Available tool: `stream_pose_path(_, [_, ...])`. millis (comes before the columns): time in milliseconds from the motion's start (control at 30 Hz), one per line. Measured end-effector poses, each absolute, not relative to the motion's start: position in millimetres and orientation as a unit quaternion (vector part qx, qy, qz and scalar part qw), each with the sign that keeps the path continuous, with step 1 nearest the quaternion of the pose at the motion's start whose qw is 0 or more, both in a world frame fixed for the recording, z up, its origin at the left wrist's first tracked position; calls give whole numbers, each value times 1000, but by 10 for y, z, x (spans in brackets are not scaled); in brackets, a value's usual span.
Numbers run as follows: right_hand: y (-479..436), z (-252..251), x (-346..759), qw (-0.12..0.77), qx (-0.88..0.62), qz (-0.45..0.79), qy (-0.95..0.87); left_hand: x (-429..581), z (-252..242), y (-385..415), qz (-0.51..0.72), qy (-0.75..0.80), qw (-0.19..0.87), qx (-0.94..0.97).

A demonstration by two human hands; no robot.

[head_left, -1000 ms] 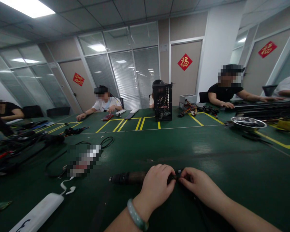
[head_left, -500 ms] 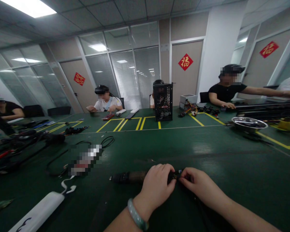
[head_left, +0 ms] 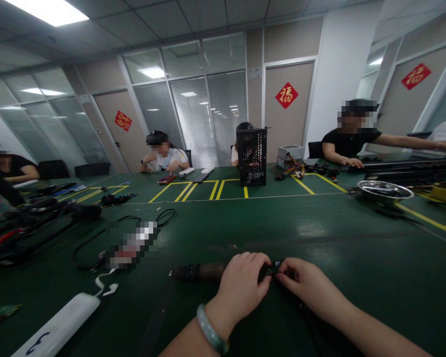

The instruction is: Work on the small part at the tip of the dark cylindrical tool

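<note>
A dark electric screwdriver point(head_left: 210, 272) lies on the green table with its bit end pointing left. My left hand point(head_left: 241, 285) is closed round its rear part, knuckles up, a jade-coloured bangle point(head_left: 210, 331) on the wrist. At the tool's back end my right hand point(head_left: 306, 282) pinches with thumb and forefinger. What sits in that pinch is small, dark and mostly hidden by the fingers. Close by, the fingertips of both hands nearly meet over a small black part point(head_left: 271, 270). Under my right wrist a dark cord is faintly visible.
To the left lie a white power strip point(head_left: 61, 322), a blurred-out device point(head_left: 132, 248) and tangled black cables point(head_left: 78, 213). Across the table stand a black computer case point(head_left: 252, 157) and a metal bowl point(head_left: 384, 191). Several co-workers sit around it.
My hands and the screwdriver have hardly moved. Across the table, a co-worker has raised one hand towards their face. The view has shifted very slightly.
</note>
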State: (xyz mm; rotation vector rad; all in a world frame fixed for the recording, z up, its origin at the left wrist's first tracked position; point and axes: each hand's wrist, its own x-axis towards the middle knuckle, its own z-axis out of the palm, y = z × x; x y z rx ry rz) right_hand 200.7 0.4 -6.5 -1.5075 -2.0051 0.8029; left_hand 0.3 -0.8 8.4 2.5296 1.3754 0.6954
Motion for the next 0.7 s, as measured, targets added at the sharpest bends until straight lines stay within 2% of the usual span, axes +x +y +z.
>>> stream_pose_path(700, [9,-76,2000,254,-550,293,-740,-9,53,-11,243,480,95,838])
